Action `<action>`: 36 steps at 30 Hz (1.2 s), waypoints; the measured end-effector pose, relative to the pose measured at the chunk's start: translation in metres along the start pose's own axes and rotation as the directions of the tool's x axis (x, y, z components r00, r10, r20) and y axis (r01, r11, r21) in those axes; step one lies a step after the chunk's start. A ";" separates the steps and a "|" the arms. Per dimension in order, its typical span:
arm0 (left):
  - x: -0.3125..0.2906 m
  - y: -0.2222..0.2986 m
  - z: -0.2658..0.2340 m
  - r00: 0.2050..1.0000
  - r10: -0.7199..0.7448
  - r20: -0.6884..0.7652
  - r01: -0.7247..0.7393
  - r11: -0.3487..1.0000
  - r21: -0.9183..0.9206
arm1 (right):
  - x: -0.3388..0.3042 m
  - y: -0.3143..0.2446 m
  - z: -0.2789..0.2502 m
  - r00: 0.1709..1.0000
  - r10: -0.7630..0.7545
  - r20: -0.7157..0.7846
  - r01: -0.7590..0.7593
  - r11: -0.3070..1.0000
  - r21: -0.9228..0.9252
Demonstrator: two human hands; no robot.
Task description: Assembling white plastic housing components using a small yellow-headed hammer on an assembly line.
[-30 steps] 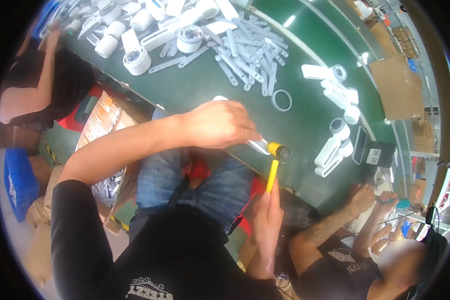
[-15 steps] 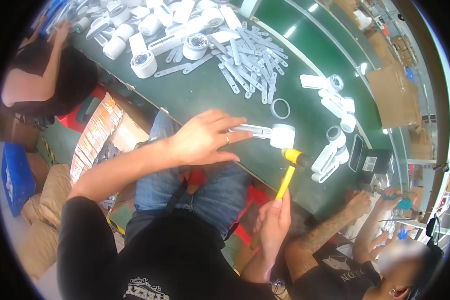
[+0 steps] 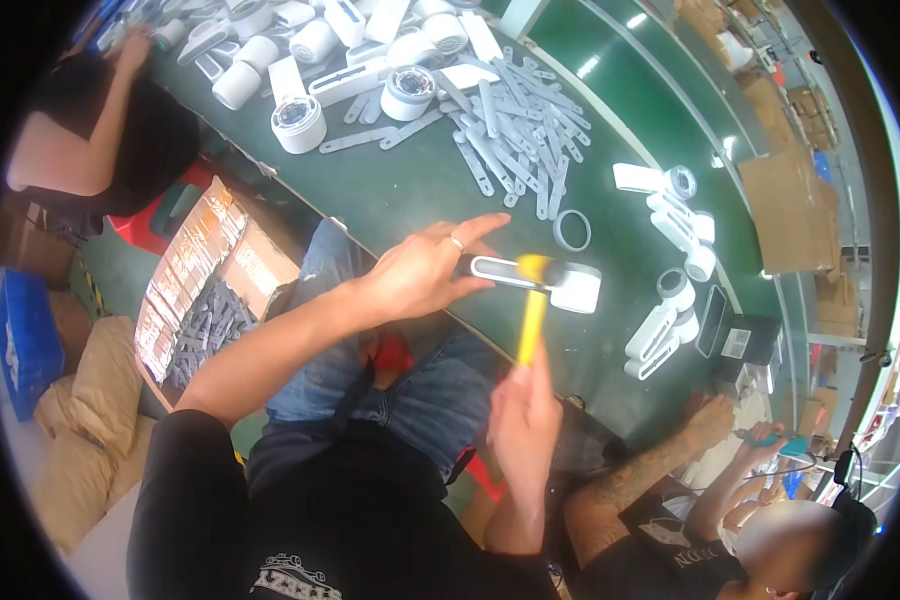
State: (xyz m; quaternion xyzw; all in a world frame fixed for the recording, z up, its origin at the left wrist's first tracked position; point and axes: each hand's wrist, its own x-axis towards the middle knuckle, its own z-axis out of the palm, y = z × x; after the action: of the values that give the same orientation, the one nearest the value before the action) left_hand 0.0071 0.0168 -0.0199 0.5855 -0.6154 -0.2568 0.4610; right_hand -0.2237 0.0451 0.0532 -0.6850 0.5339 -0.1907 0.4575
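Observation:
My right hand [image 3: 523, 405] grips a hammer [image 3: 532, 328] with a yellow handle. The hammer's head, slightly blurred, is over the slotted handle of a white fan-like housing [image 3: 578, 290]; whether they touch I cannot tell. This housing has a rounded block at its right end. At its left end, my left hand [image 3: 422, 272] holds the handle between thumb and fingers, the index finger stretched out above it. Just beyond the housing, a grey ring [image 3: 572, 230] lies on the green table [image 3: 410, 190].
Grey flat strips [image 3: 520, 130] are heaped beyond, beside a pile of white housings [image 3: 315, 40]. More housings [image 3: 660, 335] stand along the right. A carton of dark parts [image 3: 210, 325] is at my left. Co-workers' arms [image 3: 660, 460] show at right and far left [image 3: 80, 150].
The hammer has moved left and away from me, from beside the housing's block to over its handle. My left hand has closed in on the handle's end, its index finger now raised.

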 end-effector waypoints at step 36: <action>-0.045 -0.176 -0.356 0.785 0.191 -0.589 0.607 -0.052 0.793 | 0.052 0.081 -0.076 0.753 -0.108 -0.649 -0.107 0.953 -0.283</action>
State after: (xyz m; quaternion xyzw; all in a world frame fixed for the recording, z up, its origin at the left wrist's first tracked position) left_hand 0.3960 0.1070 -0.0246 0.8676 -0.3404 0.3625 0.0074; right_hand -0.3067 -0.0351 0.0128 -0.6359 0.6830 -0.3351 0.1301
